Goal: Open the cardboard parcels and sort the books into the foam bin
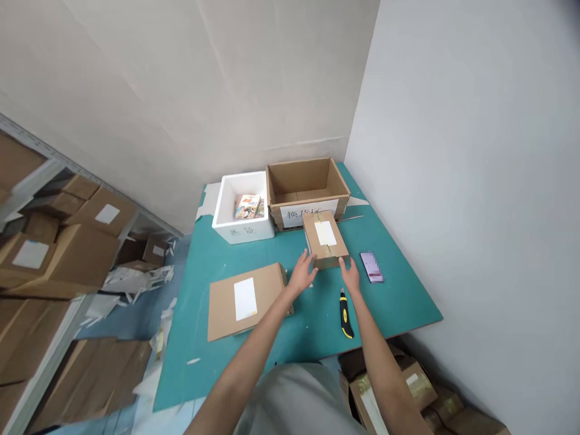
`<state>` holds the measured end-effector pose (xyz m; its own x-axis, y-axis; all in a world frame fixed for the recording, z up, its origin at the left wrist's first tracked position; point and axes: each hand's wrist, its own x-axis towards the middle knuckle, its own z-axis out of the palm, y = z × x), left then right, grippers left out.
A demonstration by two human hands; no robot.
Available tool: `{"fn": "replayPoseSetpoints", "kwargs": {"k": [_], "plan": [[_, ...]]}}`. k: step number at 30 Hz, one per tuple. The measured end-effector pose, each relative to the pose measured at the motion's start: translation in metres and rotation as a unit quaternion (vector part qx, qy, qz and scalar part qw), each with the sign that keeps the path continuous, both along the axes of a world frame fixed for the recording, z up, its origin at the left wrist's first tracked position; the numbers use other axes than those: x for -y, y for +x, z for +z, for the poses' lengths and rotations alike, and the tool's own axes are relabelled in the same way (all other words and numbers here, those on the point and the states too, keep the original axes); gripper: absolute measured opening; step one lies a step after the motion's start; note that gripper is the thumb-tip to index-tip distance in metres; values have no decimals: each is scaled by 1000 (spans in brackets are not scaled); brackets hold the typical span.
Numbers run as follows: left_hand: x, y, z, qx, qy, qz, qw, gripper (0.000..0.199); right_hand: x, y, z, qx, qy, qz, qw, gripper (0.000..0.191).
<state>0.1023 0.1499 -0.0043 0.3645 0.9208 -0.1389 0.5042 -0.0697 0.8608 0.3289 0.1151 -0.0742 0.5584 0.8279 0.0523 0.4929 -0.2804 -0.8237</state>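
A small taped cardboard box [335, 238] with a white label stands in front of the larger open carton, covering part of its sign. At its near left corner is my left hand [302, 273], fingers against the side and thumb toward the front. My right hand [350, 277] grips the near right corner. Between my forearms, a black and yellow box cutter [345, 315] lies on the green table with its blade end pointing away. A bigger, flatter cardboard box [272, 287] with a white label rests left of my left hand.
At the back stand an open cardboard carton [296, 225] and a white foam box [249, 232] holding booklets [247, 206]. A phone [372, 267] lies on the green mat [399, 302] at right. Shelves of boxes [81, 257] are on the left; more boxes [419, 386] sit below the near edge.
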Motion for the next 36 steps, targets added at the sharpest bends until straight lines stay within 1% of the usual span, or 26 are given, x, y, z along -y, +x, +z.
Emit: {"fn": "replayPoseSetpoints", "kwargs": {"k": [1, 2, 3, 5, 7, 8, 10, 11, 13, 15, 18, 21, 23, 25, 26, 28, 30, 32, 33, 34, 35, 36], "plan": [[14, -18, 1, 7, 24, 22, 999, 68, 18, -3, -10, 1, -34, -14, 999, 91], [29, -40, 2, 9, 72, 57, 996, 65, 39, -6, -20, -2, -67, -29, 997, 91], [45, -64, 1, -2, 109, 91, 990, 63, 60, -10, -29, -7, -97, -42, 994, 87], [79, -119, -2, -48, 136, 161, 976, 62, 98, -18, -40, -17, -137, -51, 989, 70], [109, -176, -8, -100, 131, 243, 956, 74, 124, -25, -44, -27, -151, -38, 987, 51], [122, -203, -12, -120, 120, 284, 944, 82, 130, -29, -43, -32, -155, -26, 987, 44], [144, -250, -20, -145, 87, 346, 923, 97, 132, -38, -38, -48, -162, -5, 986, 38], [152, -268, -24, -149, 63, 371, 914, 101, 128, -44, -36, -59, -165, 7, 984, 38], [164, -294, -30, -132, -5, 406, 904, 102, 118, -62, -31, -86, -172, 28, 981, 43], [170, -307, -36, -90, -64, 421, 900, 95, 108, -88, -30, -121, -177, 59, 975, 49], [174, -308, -45, -21, -111, 414, 903, 82, 100, -134, -29, -174, -186, 111, 961, 59], [176, -301, -50, 35, -127, 401, 906, 75, 96, -172, -21, -196, -184, 133, 954, 65], [179, -300, -47, 59, -118, 401, 907, 75, 96, -188, -11, -196, -178, 134, 955, 65], [186, -304, -36, 74, -106, 399, 908, 77, 97, -195, 6, -192, -172, 134, 957, 65], [190, -308, -26, 77, -100, 392, 911, 79, 100, -196, 16, -192, -167, 136, 957, 64], [199, -319, -2, 60, -74, 361, 928, 80, 108, -197, 40, -192, -152, 140, 959, 60], [206, -332, 27, -3, -30, 312, 950, 80, 119, -199, 65, -183, -137, 141, 963, 55], [210, -343, 50, -77, 8, 286, 955, 74, 128, -201, 85, -161, -133, 138, 968, 51], [209, -348, 57, -105, 18, 276, 955, 72, 132, -203, 93, -147, -135, 136, 970, 51], [208, -352, 60, -123, 22, 267, 956, 71, 134, -205, 97, -130, -139, 135, 972, 51], [207, -356, 59, -135, 18, 255, 957, 71, 135, -208, 100, -106, -145, 139, 974, 51], [205, -358, 53, -143, 5, 242, 960, 72, 134, -211, 100, -74, -152, 146, 975, 52]]}}
